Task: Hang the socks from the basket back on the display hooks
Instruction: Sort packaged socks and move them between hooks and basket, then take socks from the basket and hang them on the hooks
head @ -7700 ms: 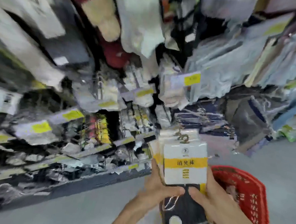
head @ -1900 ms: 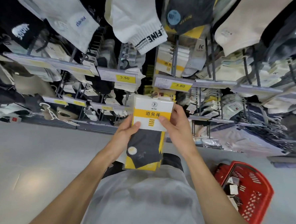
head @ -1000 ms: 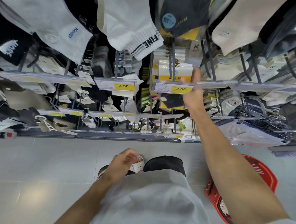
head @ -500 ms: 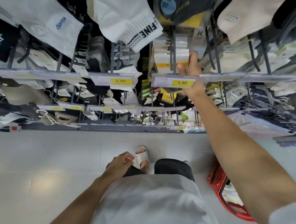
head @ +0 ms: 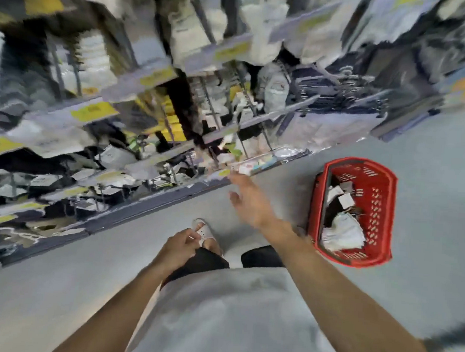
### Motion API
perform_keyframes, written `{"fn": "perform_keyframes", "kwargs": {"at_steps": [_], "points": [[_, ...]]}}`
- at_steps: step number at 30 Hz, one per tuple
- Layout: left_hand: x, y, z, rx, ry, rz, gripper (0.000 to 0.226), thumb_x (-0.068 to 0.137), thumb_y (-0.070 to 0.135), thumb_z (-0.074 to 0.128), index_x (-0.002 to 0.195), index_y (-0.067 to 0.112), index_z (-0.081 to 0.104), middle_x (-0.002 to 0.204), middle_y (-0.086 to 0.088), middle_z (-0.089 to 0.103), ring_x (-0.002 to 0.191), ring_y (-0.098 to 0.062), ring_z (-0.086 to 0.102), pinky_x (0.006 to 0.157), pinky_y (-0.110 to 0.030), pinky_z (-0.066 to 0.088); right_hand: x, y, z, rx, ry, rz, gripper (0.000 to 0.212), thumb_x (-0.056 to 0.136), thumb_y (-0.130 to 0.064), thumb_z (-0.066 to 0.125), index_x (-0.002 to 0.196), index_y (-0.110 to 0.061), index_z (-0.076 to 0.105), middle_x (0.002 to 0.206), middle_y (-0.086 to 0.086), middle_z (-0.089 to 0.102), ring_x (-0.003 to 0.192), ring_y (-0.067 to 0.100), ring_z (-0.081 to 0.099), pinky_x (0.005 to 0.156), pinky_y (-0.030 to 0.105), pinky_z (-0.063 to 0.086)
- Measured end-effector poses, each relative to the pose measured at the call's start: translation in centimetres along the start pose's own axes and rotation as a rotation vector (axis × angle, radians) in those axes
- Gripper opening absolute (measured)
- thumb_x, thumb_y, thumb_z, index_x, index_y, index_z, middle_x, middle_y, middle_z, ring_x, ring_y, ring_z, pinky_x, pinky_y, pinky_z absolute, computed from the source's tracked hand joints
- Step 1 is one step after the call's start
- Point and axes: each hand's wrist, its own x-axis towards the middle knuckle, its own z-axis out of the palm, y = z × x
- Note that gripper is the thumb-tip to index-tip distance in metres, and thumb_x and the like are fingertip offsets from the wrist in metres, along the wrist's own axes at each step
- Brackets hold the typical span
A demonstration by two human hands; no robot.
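Note:
The view is blurred by motion. A red plastic basket (head: pixel 381 212) stands on the grey floor at my right, with several packaged socks (head: pixel 342 231) lying inside. My right hand (head: pixel 249 201) hangs in mid-air between the rack and the basket, fingers spread, holding nothing. My left hand (head: pixel 177 251) rests loosely curled by my thigh, with nothing in it. The sock display rack (head: pixel 159 111) with hooks and yellow price tags fills the upper left, tilted in the frame.
Grey tiled floor (head: pixel 431 150) stretches right of the rack and around the basket. My foot in a white sandal (head: pixel 206 232) is just below the rack's base rail (head: pixel 120 215). More packaged goods hang at the upper right.
My right hand has left the yellow-banded sock pack up on the hook by the 3.80 tag and dropped, empty, toward the basket. The view has swung down and right.

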Motion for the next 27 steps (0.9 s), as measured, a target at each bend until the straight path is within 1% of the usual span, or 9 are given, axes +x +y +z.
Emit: {"fn": "perform_keyframes", "kwargs": {"at_steps": [2,5,7,9,12,16,19,23,27], "points": [[0.9,2.4,3.6,0.064,-0.028,0.034,0.011,0.084,0.036,0.059,0.085,0.044,0.066,0.091,-0.001,0.073,0.076,-0.022,0.070,0.059,-0.034,0.050,-5.1,7.2,-1.9,0.031,-0.037,0.190,0.037,0.095,-0.006,0.052,0.131,-0.010,0.055,0.126,0.014,0.063,0.116,0.032,0.060,0.099,0.039,0.048],[2.4,6.1,10.2,0.190,-0.102,0.079,0.024,0.097,0.019,0.055,0.083,0.033,0.068,0.091,-0.001,0.073,0.089,-0.024,0.070,0.086,-0.040,0.053,-12.2,16.1,-4.6,0.013,-0.089,0.448,0.028,0.095,-0.016,0.048,0.121,-0.013,0.060,0.117,0.013,0.067,0.109,0.034,0.063,0.089,0.042,0.052],[3.5,8.9,15.2,0.237,-0.171,0.074,0.028,0.101,0.007,0.053,0.081,0.021,0.067,0.089,-0.008,0.070,0.090,-0.030,0.067,0.090,-0.043,0.050,-15.7,21.0,-6.1,0.046,-0.067,0.545,0.030,0.095,-0.017,0.048,0.123,-0.016,0.059,0.119,0.011,0.067,0.111,0.033,0.063,0.089,0.040,0.052],[4.8,12.2,20.4,0.277,-0.260,0.069,0.026,0.100,0.000,0.052,0.087,0.018,0.065,0.090,-0.011,0.068,0.093,-0.031,0.063,0.091,-0.045,0.048,-18.0,24.9,-7.4,0.133,-0.003,0.585,0.036,0.094,-0.012,0.048,0.127,-0.020,0.058,0.125,0.007,0.066,0.117,0.029,0.061,0.095,0.036,0.048],[6.9,17.4,27.7,0.366,-0.398,0.113,0.024,0.100,0.001,0.052,0.093,0.020,0.064,0.092,-0.009,0.069,0.086,-0.027,0.065,0.082,-0.040,0.048,-19.9,30.0,-8.4,0.261,0.125,0.704,0.040,0.091,-0.013,0.050,0.126,-0.026,0.062,0.129,0.002,0.066,0.119,0.026,0.059,0.098,0.032,0.045],[10.9,23.0,35.8,0.451,-0.471,0.213,0.017,0.097,0.012,0.057,0.094,0.027,0.066,0.093,-0.004,0.072,0.085,-0.023,0.068,0.085,-0.041,0.051,-19.1,36.5,-7.6,0.505,0.281,0.881,0.031,0.086,-0.034,0.051,0.114,-0.025,0.063,0.105,0.001,0.071,0.100,0.025,0.064,0.082,0.032,0.047],[16.3,24.8,41.5,0.521,-0.542,0.307,0.017,0.092,0.016,0.058,0.088,0.030,0.065,0.095,-0.004,0.073,0.090,-0.026,0.067,0.087,-0.040,0.052,-16.2,43.2,-5.3,0.659,0.398,0.997,0.027,0.091,-0.016,0.059,0.118,-0.013,0.061,0.113,0.008,0.071,0.107,0.029,0.064,0.088,0.034,0.048],[25.4,23.4,48.4,0.679,-0.553,0.313,0.022,0.096,0.014,0.056,0.083,0.031,0.062,0.086,0.006,0.070,0.087,-0.022,0.067,0.091,-0.038,0.053,-11.5,52.1,-1.8,0.890,0.639,1.184,0.034,0.089,-0.014,0.065,0.122,-0.010,0.057,0.110,0.002,0.065,0.109,0.027,0.063,0.092,0.034,0.048],[33.6,20.8,54.0,0.981,-0.560,0.366,0.017,0.096,0.022,0.048,0.106,0.023,0.062,0.109,-0.003,0.069,0.099,-0.030,0.066,0.092,-0.044,0.054,-6.6,60.4,1.6,1.008,0.748,1.267,0.052,0.081,-0.015,0.074,0.127,-0.003,0.053,0.123,0.012,0.065,0.113,0.030,0.063,0.100,0.047,0.050]]}}
